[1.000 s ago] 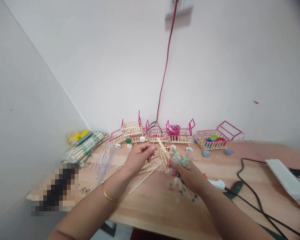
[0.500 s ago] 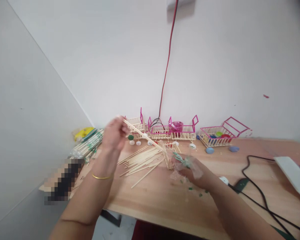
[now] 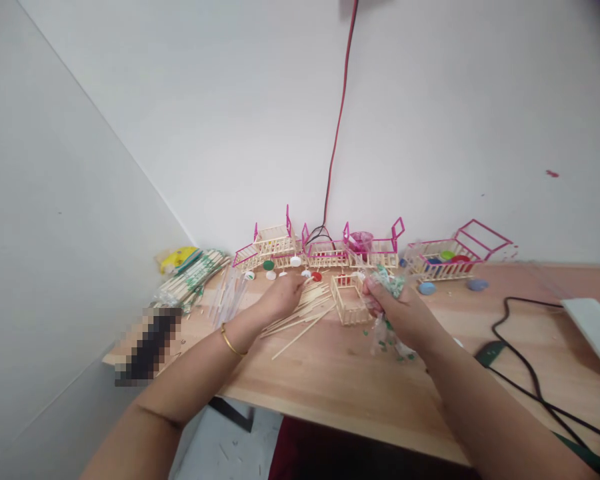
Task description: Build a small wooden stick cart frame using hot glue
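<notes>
My left hand (image 3: 280,298), with a gold bangle on its wrist, rests on a loose pile of thin wooden sticks (image 3: 300,313) on the wooden table (image 3: 330,380); its fingers are curled on the sticks. My right hand (image 3: 397,310) is closed around crumpled clear plastic wrappers with green print (image 3: 387,283). More of that plastic hangs below the hand. Between the two hands lies a small open box frame made of sticks (image 3: 349,300).
Along the wall stand several stick-and-pink-frame baskets (image 3: 325,252), one at the right (image 3: 450,257) holding coloured caps. Bottle caps (image 3: 427,288) lie about. Packs of wrapped sticks (image 3: 190,280) are at the left. A black cable (image 3: 525,373) and a white device (image 3: 593,327) lie at the right.
My left hand came down from a raised position, where it held a stick, onto the stick pile. My right hand rose slightly with the plastic. The stick frame now lies in plain view.
</notes>
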